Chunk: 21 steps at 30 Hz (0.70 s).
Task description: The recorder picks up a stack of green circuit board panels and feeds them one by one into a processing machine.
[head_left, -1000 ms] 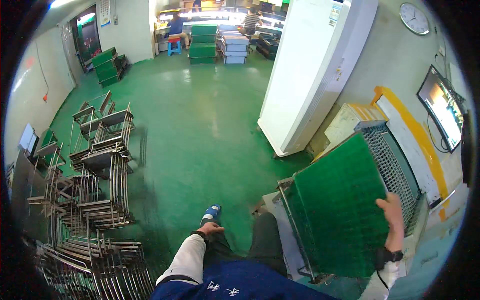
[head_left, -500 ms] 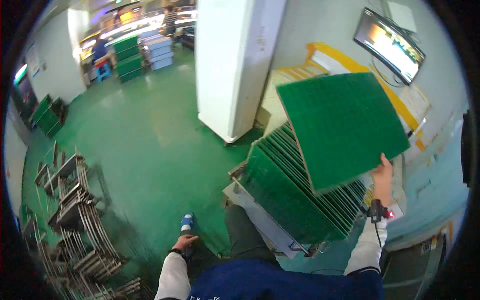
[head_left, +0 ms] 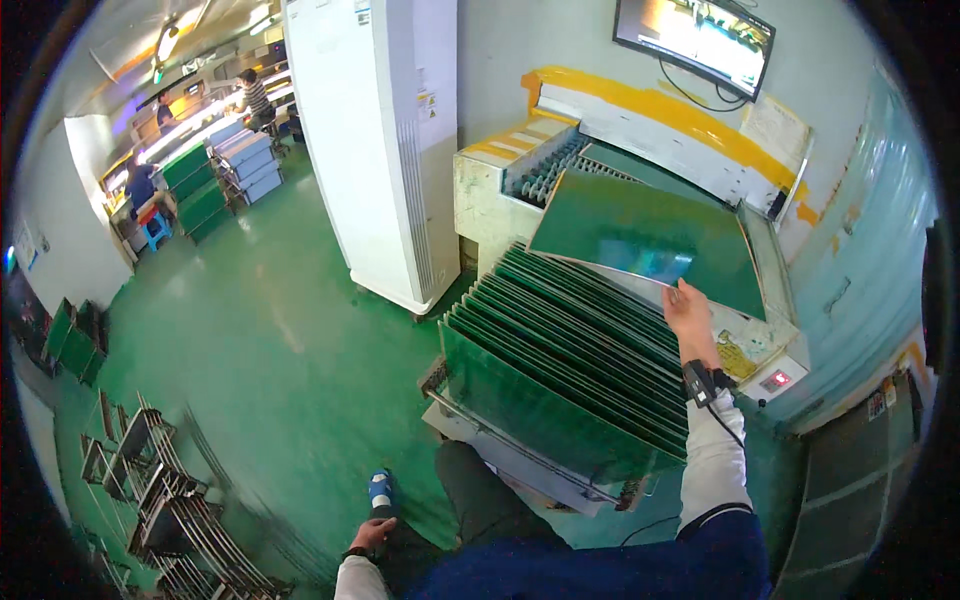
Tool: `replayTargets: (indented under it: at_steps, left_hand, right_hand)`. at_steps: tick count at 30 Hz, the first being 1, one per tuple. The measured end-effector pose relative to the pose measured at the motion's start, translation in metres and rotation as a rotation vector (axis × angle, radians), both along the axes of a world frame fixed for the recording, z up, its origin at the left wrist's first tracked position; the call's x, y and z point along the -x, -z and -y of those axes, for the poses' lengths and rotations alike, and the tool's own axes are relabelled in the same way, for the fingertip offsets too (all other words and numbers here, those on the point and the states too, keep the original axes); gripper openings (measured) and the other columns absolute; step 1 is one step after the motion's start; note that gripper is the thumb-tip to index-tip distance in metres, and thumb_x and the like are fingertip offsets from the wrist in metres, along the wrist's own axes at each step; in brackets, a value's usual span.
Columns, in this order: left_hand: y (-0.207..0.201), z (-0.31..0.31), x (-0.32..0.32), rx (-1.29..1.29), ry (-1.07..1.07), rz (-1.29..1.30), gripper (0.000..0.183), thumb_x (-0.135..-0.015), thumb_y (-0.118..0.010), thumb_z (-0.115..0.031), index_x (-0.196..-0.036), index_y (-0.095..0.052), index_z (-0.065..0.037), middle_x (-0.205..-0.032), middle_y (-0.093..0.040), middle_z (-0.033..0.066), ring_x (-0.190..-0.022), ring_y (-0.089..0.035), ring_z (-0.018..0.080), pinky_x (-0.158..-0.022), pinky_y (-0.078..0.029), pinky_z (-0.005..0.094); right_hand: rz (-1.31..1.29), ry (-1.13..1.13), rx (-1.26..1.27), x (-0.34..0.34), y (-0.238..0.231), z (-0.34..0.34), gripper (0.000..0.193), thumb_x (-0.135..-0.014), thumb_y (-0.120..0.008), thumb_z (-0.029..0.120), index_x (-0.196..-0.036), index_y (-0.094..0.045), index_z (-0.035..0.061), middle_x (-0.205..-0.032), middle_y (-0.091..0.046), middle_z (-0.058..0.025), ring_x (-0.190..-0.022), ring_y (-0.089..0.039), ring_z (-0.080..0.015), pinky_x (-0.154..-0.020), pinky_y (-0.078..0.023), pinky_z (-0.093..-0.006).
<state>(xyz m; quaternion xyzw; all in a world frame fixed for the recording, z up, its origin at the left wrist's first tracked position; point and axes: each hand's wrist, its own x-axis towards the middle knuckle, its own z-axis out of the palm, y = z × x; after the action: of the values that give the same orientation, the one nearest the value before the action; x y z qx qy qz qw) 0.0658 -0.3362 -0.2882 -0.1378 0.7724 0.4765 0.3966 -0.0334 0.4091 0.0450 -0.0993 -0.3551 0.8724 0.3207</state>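
A flat green panel (head_left: 655, 240), shiny on top, is held by its near edge in my right hand (head_left: 688, 308), thumb and fingers closed on it. It slants over the roller conveyor (head_left: 545, 180) of a cream-coloured machine, and I cannot tell whether its far side touches the rollers. Partly hidden behind it, another green panel (head_left: 625, 163) lies on the conveyor. Below my right arm, a rack (head_left: 520, 440) holds several green panels (head_left: 560, 385) upright in a close row. Low by my left leg hangs my left hand (head_left: 373, 533), holding nothing visible, fingers loosely bent.
A tall white cabinet (head_left: 365, 150) stands left of the machine. Metal racks (head_left: 165, 490) are on the green floor at left. A screen (head_left: 695, 45) hangs above the machine, and a clear plastic curtain (head_left: 860, 230) hangs at right. People sit at a far lit bench.
The held panel has moved away from above the upright row to over the conveyor and tilted flatter. My view has turned right, showing the rollers. My left hand stays low by my leg.
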Motion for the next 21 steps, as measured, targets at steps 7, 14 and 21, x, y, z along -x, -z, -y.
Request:
replayTargets:
  at_steps: [7, 14, 21]
  left_hand:
    - [-0.007, -0.011, 0.003, 0.08, -0.008, 0.04, 0.051, -0.076, -0.07, -0.046, -0.104, -0.066, -0.003, -0.088, -0.066, 0.0036, -0.072, -0.058, 0.0126, -0.063, -0.046, 0.0255]
    - [0.01, -0.006, 0.003, 0.09, -0.004, 0.081, 0.056, -0.076, -0.069, -0.05, -0.105, -0.066, -0.002, -0.095, -0.067, 0.0047, -0.077, -0.06, 0.0131, -0.065, -0.048, 0.0259]
    - [0.026, 0.001, 0.005, -0.001, 0.015, 0.104, 0.056, -0.076, -0.068, -0.05, -0.105, -0.066, -0.002, -0.095, -0.066, 0.0049, -0.079, -0.059, 0.0129, -0.066, -0.047, 0.0262]
  right_hand:
    - [0.248, -0.064, 0.18, 0.021, -0.011, 0.044, 0.023, -0.083, -0.064, 0.012, -0.097, -0.047, 0.0037, -0.097, -0.057, -0.0134, -0.096, -0.058, -0.0283, -0.08, -0.052, -0.0345]
    - [0.281, -0.13, 0.192, 0.032, -0.001, 0.045, 0.018, -0.086, -0.06, 0.013, -0.095, -0.048, 0.0031, -0.099, -0.06, -0.0151, -0.095, -0.059, -0.025, -0.074, -0.052, -0.0327]
    - [0.248, -0.083, 0.211, 0.046, 0.016, 0.017, 0.017, -0.086, -0.06, 0.014, -0.093, -0.049, 0.0024, -0.101, -0.062, -0.0174, -0.084, -0.06, -0.0232, -0.068, -0.051, -0.0307]
